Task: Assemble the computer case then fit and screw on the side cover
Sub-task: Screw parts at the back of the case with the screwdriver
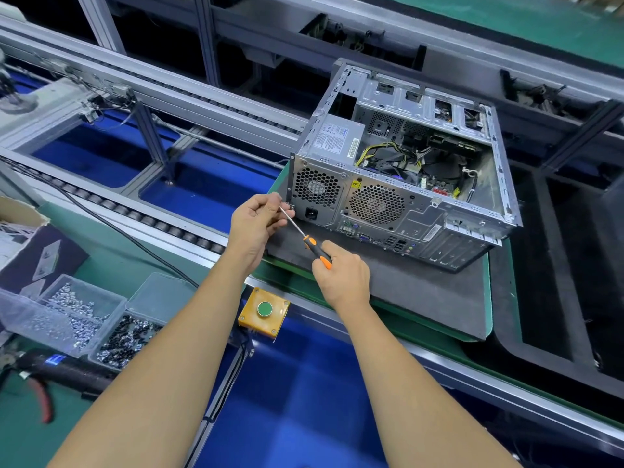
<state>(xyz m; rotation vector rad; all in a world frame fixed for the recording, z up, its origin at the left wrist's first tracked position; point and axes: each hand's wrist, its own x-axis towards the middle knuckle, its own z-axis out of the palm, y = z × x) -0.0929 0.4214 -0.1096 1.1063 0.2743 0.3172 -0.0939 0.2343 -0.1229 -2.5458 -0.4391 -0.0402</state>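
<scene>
My right hand has its fingers curled round the orange-and-black handle of the screwdriver, gripping it low, with the handle's butt tucked into my palm. The thin steel shaft runs up and to the left from there, and my left hand pinches it near the tip between thumb and fingertips, the other fingers folded in loosely behind. The tip sits right at the lower left corner of the back panel of the computer case, beside the power socket (whether it is seated in a screw I cannot tell, as my fingers cover the spot).

The case lies on its side on a dark grey foam mat, back panel toward me, its open side facing up so the power supply, yellow wiring and board show inside. The mat rests on a green-edged pallet on the conveyor line.

Nearer to me, at the rail's edge, sits a yellow box with a green push button. Off to my left stand clear plastic bins, one of silver screws and one of black screws, with red-handled pliers lying on the green bench below them.
</scene>
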